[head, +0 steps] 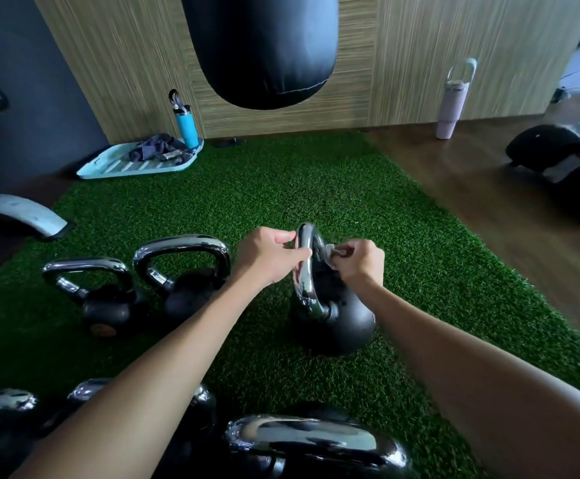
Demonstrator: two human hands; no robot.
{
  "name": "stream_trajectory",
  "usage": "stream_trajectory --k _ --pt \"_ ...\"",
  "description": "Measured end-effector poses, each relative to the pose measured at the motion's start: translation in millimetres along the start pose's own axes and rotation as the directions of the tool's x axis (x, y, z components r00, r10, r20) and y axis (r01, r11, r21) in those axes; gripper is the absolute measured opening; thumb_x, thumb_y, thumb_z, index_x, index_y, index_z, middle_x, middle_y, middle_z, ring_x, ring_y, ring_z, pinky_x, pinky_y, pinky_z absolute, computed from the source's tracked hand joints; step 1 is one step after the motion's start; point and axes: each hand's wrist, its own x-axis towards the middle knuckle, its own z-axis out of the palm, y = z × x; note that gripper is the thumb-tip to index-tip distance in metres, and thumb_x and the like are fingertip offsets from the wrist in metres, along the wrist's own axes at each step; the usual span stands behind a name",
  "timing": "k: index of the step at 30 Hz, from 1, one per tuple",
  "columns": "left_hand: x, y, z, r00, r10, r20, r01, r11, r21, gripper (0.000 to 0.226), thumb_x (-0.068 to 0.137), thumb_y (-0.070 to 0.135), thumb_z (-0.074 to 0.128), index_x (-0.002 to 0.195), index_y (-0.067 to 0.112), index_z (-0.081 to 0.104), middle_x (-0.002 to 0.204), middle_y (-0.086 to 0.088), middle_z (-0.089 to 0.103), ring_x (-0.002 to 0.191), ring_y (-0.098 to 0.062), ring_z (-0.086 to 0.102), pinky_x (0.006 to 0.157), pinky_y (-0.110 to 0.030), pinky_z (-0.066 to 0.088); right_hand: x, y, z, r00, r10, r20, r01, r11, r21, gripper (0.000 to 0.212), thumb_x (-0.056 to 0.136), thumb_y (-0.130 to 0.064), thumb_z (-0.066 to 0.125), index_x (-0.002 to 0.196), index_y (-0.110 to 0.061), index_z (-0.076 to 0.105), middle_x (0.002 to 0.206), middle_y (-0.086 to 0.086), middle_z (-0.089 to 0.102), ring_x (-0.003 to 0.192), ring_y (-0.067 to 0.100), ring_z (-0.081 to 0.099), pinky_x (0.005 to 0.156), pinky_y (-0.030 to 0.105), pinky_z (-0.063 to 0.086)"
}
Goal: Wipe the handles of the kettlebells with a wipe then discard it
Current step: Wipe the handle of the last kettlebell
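1. Gripping the chrome handle [306,274] of a black kettlebell [343,330] near its top with the left hand [273,255], thumb and fingers curled on the bar.
2. Pinching a crumpled white wipe [332,252] in the right hand [361,262], pressed against the same handle, just across from the left hand.
3. Standing on green turf [316,188] directly beneath both hands, round body nearer the right forearm.
4. Left of the left hand, apart from it: a small kettlebell [109,305] and a bigger kettlebell [186,295], side by side.
5. Beyond the hands: hanging punching bag [260,46]; blue bottle [187,127] on a pale tray [109,167] farther left.
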Motion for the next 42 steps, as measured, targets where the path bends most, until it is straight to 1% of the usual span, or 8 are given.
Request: stream_trajectory --k 10,13,17,23,28,32,36,42 --pt "-4 65 46 0.992 0.123 -0.033 -0.116 0.979 0.168 0.029 0.082 0.044 0.075 0.101 0.024 0.078 0.085 0.007 0.078 0.039 0.002 0.053 0.035 -0.013 0.038 9 33 -87 0.984 0.161 0.08 -0.173 0.967 0.189 0.05 0.079 -0.02 0.085 0.126 -0.022 0.069 0.111 0.003 0.074 0.061 -0.002 0.055 0.048 0.014 0.044" --pt "-23 54 33 0.994 0.105 -0.032 -0.096 0.975 0.198 0.064 0.075 0.065 0.076 0.127 0.028 0.068 0.116 0.007 0.075 0.067 -0.002 0.067 0.053 -0.021 0.056 20 32 -94 0.989 0.105 0.106 -0.126 0.968 0.216 0.044 0.081 -0.016 0.082 0.123 -0.022 0.071 0.113 0.001 0.074 0.057 -0.002 0.054 0.041 0.01 0.039" --pt "-59 47 39 0.996 0.036 -0.08 -0.009 0.951 0.308 0.109 0.055 0.087 0.071 0.146 0.03 0.051 0.126 0.009 0.07 0.101 -0.011 0.069 0.068 -0.02 0.048 40 11 -85 0.965 0.01 0.262 -0.069 0.973 0.219 0.056 0.086 -0.016 0.078 0.138 -0.025 0.059 0.109 0.0 0.073 0.057 -0.002 0.052 0.044 0.012 0.04" --pt "-65 37 60 0.964 0.196 -0.179 -0.146 0.954 0.262 0.037 0.074 0.059 0.08 0.093 0.028 0.075 0.077 0.017 0.074 0.065 -0.004 0.065 0.047 -0.01 0.031 59 6 -69 0.845 -0.165 0.509 0.156 0.986 0.061 0.062 0.092 0.006 0.06 0.145 -0.024 0.052 0.09 0.001 0.069 0.065 0.01 0.053 0.058 0.027 0.054" --pt "-51 35 60 0.953 0.268 -0.144 -0.215 0.928 0.304 0.031 0.078 0.05 0.078 0.09 0.023 0.072 0.076 0.011 0.074 0.059 -0.007 0.056 0.051 -0.019 0.036 72 5 -66 0.793 -0.156 0.589 0.195 0.981 -0.002 0.075 0.089 0.01 0.059 0.15 -0.031 0.043 0.101 0.014 0.07 0.069 0.018 0.05 0.057 0.029 0.044" --pt "-34 28 49 0.948 0.312 -0.06 -0.278 0.906 0.319 0.03 0.078 0.049 0.078 0.087 0.021 0.071 0.067 0.011 0.068 0.056 -0.007 0.059 0.044 -0.016 0.031 78 -3 -65 0.769 -0.162 0.618 0.22 0.975 -0.018 0.072 0.089 0.006 0.063 0.151 -0.024 0.042 0.125 0.014 0.065 0.106 0.029 0.066 0.092 0.046 0.057" --pt "-15 16 25 0.93 0.358 0.079 -0.363 0.873 0.327 0.04 0.083 0.047 0.078 0.109 0.016 0.073 0.099 -0.002 0.077 0.088 -0.022 0.073 0.068 -0.029 0.057 78 3 -64 0.809 -0.172 0.562 0.233 0.972 -0.037 0.056 0.087 0.002 0.066 0.137 -0.021 0.058 0.106 0.008 0.073 0.09 0.027 0.072 0.081 0.052 0.061" --pt "29 -4 -26 0.904 0.262 0.337 -0.402 0.79 0.463 0.054 0.086 0.041 0.075 0.136 0.024 0.061 0.123 0.007 0.06 0.1 -0.015 0.056 0.095 -0.041 0.048 50 7 -81 0.874 -0.139 0.466 0.182 0.982 -0.049 0.056 0.081 -0.007 0.077 0.132 -0.027 0.062 0.086 0.004 0.073 0.056 0.008 0.054 0.049 0.023 0.043"
